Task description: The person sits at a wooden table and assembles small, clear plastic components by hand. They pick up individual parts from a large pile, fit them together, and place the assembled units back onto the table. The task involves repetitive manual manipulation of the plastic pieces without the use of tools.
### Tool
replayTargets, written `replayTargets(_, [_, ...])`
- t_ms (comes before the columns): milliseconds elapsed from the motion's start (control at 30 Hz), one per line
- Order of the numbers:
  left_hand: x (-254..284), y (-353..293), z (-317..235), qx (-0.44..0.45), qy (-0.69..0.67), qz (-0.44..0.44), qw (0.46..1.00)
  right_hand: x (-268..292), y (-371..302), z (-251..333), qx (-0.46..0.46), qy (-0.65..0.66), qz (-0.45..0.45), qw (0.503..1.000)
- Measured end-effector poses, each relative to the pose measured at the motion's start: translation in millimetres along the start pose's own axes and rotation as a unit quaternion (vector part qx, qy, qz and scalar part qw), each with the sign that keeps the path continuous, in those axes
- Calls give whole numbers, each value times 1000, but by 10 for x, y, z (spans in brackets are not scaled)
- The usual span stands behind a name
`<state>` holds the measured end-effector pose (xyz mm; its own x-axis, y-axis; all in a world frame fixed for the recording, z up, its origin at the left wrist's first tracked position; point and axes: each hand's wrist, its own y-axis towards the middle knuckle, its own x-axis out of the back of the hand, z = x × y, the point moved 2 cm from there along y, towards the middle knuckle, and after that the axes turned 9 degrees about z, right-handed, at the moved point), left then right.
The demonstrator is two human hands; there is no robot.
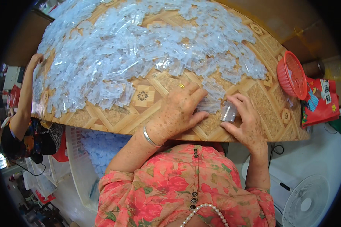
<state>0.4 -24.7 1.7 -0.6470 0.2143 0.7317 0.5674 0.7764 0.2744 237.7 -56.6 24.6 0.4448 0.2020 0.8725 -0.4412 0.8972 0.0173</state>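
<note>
My right hand (247, 121), near the table's front edge, holds a small clear plastic piece (229, 112) between thumb and fingers. To its left, my left hand (183, 108) rests on the tabletop, fingers spread. Its index finger and thumb reach the edge of a small cluster of clear plastic pieces (211, 101) lying between my hands, and I see nothing gripped in it. Beyond both hands spreads a wide layer of similar thin, clear, bluish pieces (113, 53). Their exact kind cannot be made out.
The wood-patterned table (142, 96) curves around me. At its right stand a red plastic basket (291, 75) and a red printed bag (320, 102). Another person's arm (26, 90) reaches the left edge. Below are a white crate of bluish pieces (102, 145) and a white fan (306, 204).
</note>
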Motion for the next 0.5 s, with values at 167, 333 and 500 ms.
replayTargets(167, [-23,-20,12,-1,26,-19,999,25,97,-196,-104,286,-10,952])
replayTargets(333, [-38,-36,43,-1,19,-10,1000,126,539,-201,-125,600,64,788])
replayTargets(500, [-31,-33,47,3,3,14,1000,140,1200,-53,-74,345,-25,935])
